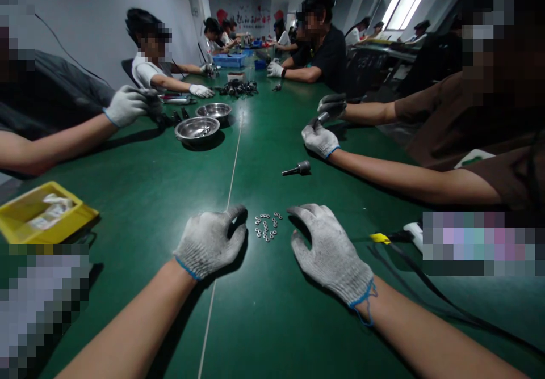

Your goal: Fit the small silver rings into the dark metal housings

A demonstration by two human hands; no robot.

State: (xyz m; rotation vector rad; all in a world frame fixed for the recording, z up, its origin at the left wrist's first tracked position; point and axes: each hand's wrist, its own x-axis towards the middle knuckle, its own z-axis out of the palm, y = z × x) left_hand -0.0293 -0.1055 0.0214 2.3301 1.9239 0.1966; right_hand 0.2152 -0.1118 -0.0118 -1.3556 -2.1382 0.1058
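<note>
A loose cluster of small metal rings, perhaps nuts or tiny bearings (266, 227), lies on the green table between my two gloved hands. On the left of the cluster, my left hand (210, 241) rests with bent fingers, a gap showing between thumb and forefinger and nothing visible in it. My right hand (327, 248) is on the other side, thumb and fingers apart, also holding nothing. Both wear grey-white knit gloves with blue cuffs; neither visibly touches the rings. Beyond them lies a dark metal part with a thin shaft and thick head (301, 168).
Two steel bowls (197, 130) stand ahead left. A yellow bin (46, 220) holding pale pieces is at the left. A black cable with a yellow tag (380, 238) runs along the right. Co-workers' gloved hands (321, 139) work at both sides; dark parts (238, 88) are piled farther back.
</note>
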